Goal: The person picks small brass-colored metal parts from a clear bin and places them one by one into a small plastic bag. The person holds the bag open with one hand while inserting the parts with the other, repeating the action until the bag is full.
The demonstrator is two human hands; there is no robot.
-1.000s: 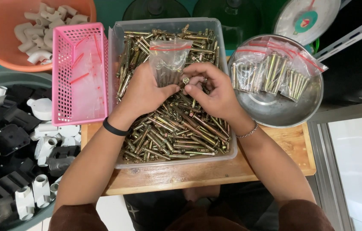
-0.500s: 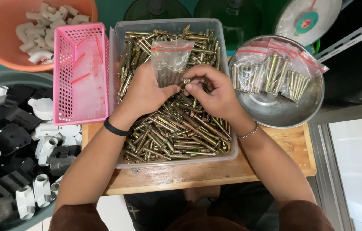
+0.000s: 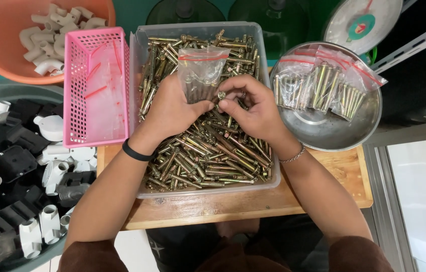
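Observation:
A clear plastic tub (image 3: 268, 184) holds a heap of brass-coloured anchor bolts (image 3: 208, 156). Over it, my left hand (image 3: 172, 108) pinches a small clear zip bag (image 3: 200, 70) with a red seal strip, holding it upright. My right hand (image 3: 253, 106) grips an anchor bolt (image 3: 221, 95) at the bag's lower edge, its round end showing between my fingertips. The two hands touch each other above the heap.
A pink plastic basket (image 3: 97, 85) with red strips sits left of the tub. A steel bowl (image 3: 328, 126) on the right holds filled bags of bolts (image 3: 323, 88). An orange basin of white pipe elbows (image 3: 54, 30) and a grey basin of conduit boxes (image 3: 26, 171) stand left. All rests on a wooden board (image 3: 333, 171).
My hands have stayed over the tub; the fingers of my right hand have shifted slightly, bringing the bolt against the bag's lower edge.

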